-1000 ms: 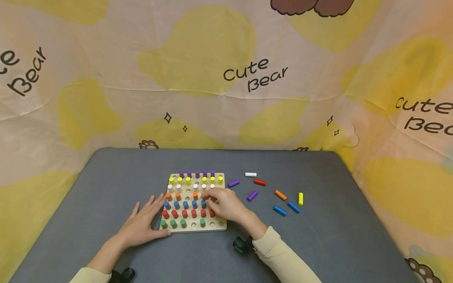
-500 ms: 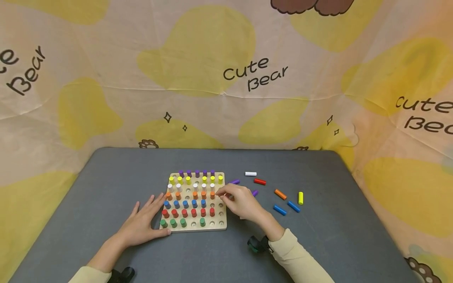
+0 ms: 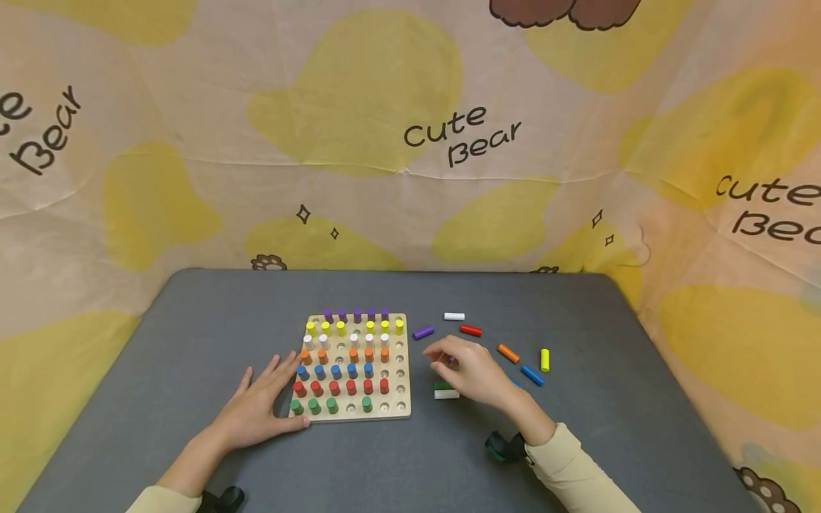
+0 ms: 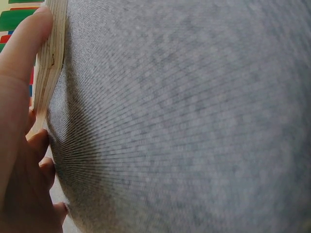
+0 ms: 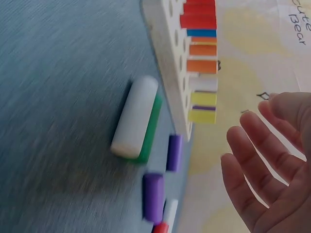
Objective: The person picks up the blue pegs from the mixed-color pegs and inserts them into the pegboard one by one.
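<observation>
A wooden pegboard (image 3: 393,365) with rows of coloured pegs lies on the table. My left hand (image 3: 259,411) rests along its left side, fingers spread and fairly straight. In the left wrist view the thumb (image 4: 29,43) lies on the board's edge close to a green peg (image 4: 14,19). My right hand (image 3: 471,372) hovers just right of the board, its fingers loosely bent and holding nothing. Below it lie a white peg (image 3: 447,395) and a green peg (image 5: 151,128), side by side. One purple peg (image 5: 153,196) shows past them in the right wrist view.
Loose pegs are scattered on the grey table (image 3: 609,427) right of the board: a white peg (image 3: 454,316), a red peg (image 3: 471,330), an orange peg (image 3: 509,353), a yellow peg (image 3: 545,360), a blue peg (image 3: 532,375). A printed cloth (image 3: 359,92) hangs behind.
My right hand has moved right, off the pegboard and over the table, uncovering the board's right-hand holes and the end of the orange row. The left hand has stayed put.
</observation>
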{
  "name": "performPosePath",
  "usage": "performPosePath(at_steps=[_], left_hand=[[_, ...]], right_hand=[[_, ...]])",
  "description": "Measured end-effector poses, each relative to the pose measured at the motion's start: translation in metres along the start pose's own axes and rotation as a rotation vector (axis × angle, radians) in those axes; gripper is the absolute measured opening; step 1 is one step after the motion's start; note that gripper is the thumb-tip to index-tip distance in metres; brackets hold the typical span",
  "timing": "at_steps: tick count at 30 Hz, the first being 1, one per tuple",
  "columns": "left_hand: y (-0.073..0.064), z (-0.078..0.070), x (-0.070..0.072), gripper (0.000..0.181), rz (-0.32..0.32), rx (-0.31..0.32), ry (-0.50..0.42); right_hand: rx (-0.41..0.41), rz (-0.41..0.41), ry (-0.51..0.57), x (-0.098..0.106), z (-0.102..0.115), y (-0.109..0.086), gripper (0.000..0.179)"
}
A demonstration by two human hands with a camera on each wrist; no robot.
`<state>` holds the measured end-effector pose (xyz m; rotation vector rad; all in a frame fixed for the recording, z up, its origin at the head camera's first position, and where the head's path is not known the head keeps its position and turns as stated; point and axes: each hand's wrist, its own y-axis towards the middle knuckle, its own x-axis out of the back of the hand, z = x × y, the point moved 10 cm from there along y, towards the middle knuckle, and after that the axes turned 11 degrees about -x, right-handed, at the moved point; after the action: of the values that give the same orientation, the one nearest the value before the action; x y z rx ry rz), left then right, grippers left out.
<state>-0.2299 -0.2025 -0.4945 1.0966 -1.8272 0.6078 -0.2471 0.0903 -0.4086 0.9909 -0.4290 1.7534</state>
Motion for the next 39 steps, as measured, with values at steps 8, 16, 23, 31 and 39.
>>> performPosePath(at_steps=[8, 16, 23, 31, 39], left_hand=[[-0.001, 0.002, -0.001, 0.107, -0.001, 0.002, -0.005], [0.0, 0.0, 0.001, 0.106, -0.006, -0.002, -0.001], [0.001, 0.001, -0.001, 0.107, 0.01, 0.008, 0.002], [0.001, 0.001, -0.001, 0.107, 0.007, 0.007, 0.006], [0.001, 0.002, -0.001, 0.106, 0.006, 0.006, -0.001]], right_hand=[[0.012, -0.071, 0.013, 0.022, -0.019, -0.014, 0.023], [-0.038, -0.195, 0.015, 0.044, -0.043, -0.026, 0.026], [-0.121, -0.278, -0.01, 0.058, -0.068, -0.041, 0.027], [-0.22, -0.308, -0.073, 0.064, -0.092, -0.055, 0.024], [-0.36, -0.244, -0.103, 0.058, -0.11, -0.066, 0.023]])
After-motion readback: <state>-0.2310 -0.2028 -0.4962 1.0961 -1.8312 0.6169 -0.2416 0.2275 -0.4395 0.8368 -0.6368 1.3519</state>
